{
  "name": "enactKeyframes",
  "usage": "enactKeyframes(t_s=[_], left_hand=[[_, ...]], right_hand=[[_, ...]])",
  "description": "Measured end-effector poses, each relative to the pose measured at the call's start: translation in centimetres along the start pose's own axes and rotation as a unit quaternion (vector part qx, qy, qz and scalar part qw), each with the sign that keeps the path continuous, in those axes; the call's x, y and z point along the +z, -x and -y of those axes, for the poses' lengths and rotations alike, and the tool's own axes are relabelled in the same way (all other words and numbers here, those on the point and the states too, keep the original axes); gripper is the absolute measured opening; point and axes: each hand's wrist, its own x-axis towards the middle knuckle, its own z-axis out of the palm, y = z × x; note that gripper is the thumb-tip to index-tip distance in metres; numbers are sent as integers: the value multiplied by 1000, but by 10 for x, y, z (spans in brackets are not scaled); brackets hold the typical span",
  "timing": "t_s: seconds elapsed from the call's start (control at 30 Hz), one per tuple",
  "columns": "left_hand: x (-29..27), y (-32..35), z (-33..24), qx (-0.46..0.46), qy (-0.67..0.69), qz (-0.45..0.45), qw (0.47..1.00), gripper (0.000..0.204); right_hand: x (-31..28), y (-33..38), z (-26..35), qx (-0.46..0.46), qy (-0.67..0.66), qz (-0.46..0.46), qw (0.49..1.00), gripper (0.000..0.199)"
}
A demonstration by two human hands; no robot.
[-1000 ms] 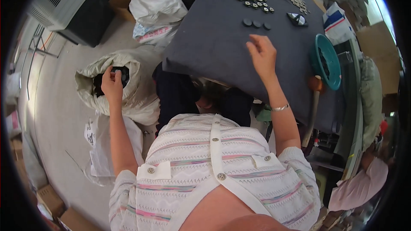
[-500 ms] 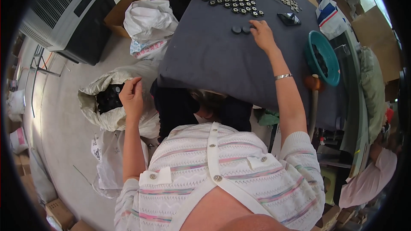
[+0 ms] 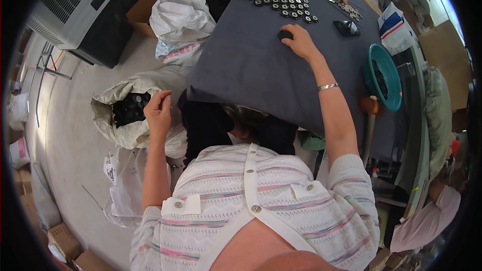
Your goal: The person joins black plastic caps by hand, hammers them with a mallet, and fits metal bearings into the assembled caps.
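Air cooler (image 3: 93,20), grey and black: beyond and left of the left hand (image 3: 158,114). Open cardboard box (image 3: 142,12), white sack (image 3: 181,16): ahead of same. Carrier bag (image 3: 395,36), white, blue, red: right of the right hand (image 3: 301,41).

You've got open table (image 3: 241,62) at 8 o'clock from your right hand (image 3: 301,42); discs (image 3: 284,7) block 11–12, black shiny thing (image 3: 346,29) 2–3, bowl (image 3: 393,83) 4.

Glare upper R; edges warped, corners blk.
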Motion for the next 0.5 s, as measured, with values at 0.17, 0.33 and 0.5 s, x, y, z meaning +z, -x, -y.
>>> enactKeyframes(t_s=[0.17,0.33,0.5], left_hand=[[4,8,-21,-65,98,1,993,14],[43,6,-74,-170,322,121,923,20],[74,0,-90,-297,464,212,807,40]], right_hand=[[-2,24,34,106,-401,60,908,33],[2,47,91,28,-591,87,801,35],[8,61,142,3,-594,157,789,35]])
